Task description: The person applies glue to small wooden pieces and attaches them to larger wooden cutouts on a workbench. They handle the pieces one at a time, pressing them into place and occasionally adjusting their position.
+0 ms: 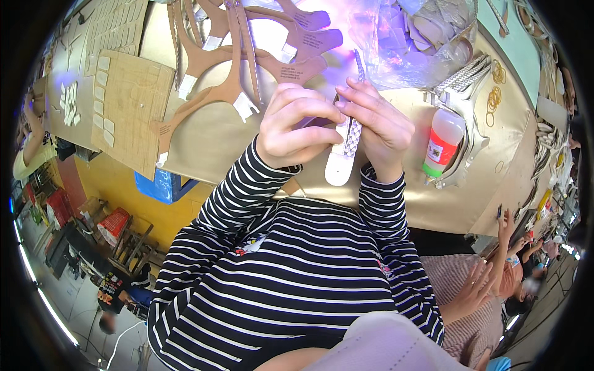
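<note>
Both hands are raised in front of my chest over the table's near edge, with a white strap [338,168] between them. Its rounded lower end hangs free below the fingers. A silvery braided band [352,137] runs along its right side, and its thin tip sticks up above my fingertips. My left hand [297,123] pinches the strap's left edge with thumb and fingers. Closed around the braid from the right is my right hand [383,123], with its fingers bent over the upper part. What lies under the fingertips is hidden.
Tan cut pieces [238,68] with straps lie beyond my left hand, next to a cardboard sheet [133,111] with white pieces. Right of my hands lie a bottle [447,133] with a red label, braided straps [464,75] and rubber bands [494,98]. A plastic bag [396,59] lies beyond. A co-worker's hand [470,290] is at right.
</note>
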Motion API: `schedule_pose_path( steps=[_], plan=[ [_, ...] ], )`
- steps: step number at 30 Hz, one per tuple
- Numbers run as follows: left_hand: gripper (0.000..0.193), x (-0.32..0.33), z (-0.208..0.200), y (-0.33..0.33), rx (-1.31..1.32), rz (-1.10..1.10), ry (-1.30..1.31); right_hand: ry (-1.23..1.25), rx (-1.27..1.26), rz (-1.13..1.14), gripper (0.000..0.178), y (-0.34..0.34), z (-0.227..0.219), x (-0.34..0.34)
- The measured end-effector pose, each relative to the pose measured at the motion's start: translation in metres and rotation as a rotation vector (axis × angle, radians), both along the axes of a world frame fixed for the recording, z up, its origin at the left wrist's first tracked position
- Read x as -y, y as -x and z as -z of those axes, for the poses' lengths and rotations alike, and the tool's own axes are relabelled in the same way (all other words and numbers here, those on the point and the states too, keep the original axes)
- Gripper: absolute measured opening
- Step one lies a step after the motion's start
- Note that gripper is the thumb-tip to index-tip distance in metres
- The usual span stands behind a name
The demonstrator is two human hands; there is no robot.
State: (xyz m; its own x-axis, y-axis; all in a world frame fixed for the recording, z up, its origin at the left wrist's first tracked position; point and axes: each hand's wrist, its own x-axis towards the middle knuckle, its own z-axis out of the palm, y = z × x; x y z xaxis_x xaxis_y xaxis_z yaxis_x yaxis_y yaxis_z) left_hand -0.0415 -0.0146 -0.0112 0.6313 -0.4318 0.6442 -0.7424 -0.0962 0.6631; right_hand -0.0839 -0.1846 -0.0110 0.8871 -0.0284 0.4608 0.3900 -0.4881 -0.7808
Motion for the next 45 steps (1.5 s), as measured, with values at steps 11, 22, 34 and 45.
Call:
schedule_pose_path(
  steps=[11, 22, 34, 45],
  plan=[
    [0.023, -0.013, 0.010, -0.008, -0.047, -0.066, -0.016, 0.183, 0.111, 0.020, 0.020, -0.020, 0.006, -0.008],
    [0.021, -0.018, 0.018, -0.008, -0.338, -0.074, 0.165, 0.362, 0.195, 0.052, 0.025, -0.031, 0.005, -0.016],
    [0.016, 0.008, -0.005, -0.013, -0.605, 0.062, 0.395, 0.507, 0.305, 0.164, 0.024, -0.038, -0.036, -0.001],
    [0.016, 0.072, -0.015, -0.039, -0.935, 0.156, 1.017, 0.724, 0.395, 0.199, 0.026, -0.079, -0.078, 0.025]
  ],
)
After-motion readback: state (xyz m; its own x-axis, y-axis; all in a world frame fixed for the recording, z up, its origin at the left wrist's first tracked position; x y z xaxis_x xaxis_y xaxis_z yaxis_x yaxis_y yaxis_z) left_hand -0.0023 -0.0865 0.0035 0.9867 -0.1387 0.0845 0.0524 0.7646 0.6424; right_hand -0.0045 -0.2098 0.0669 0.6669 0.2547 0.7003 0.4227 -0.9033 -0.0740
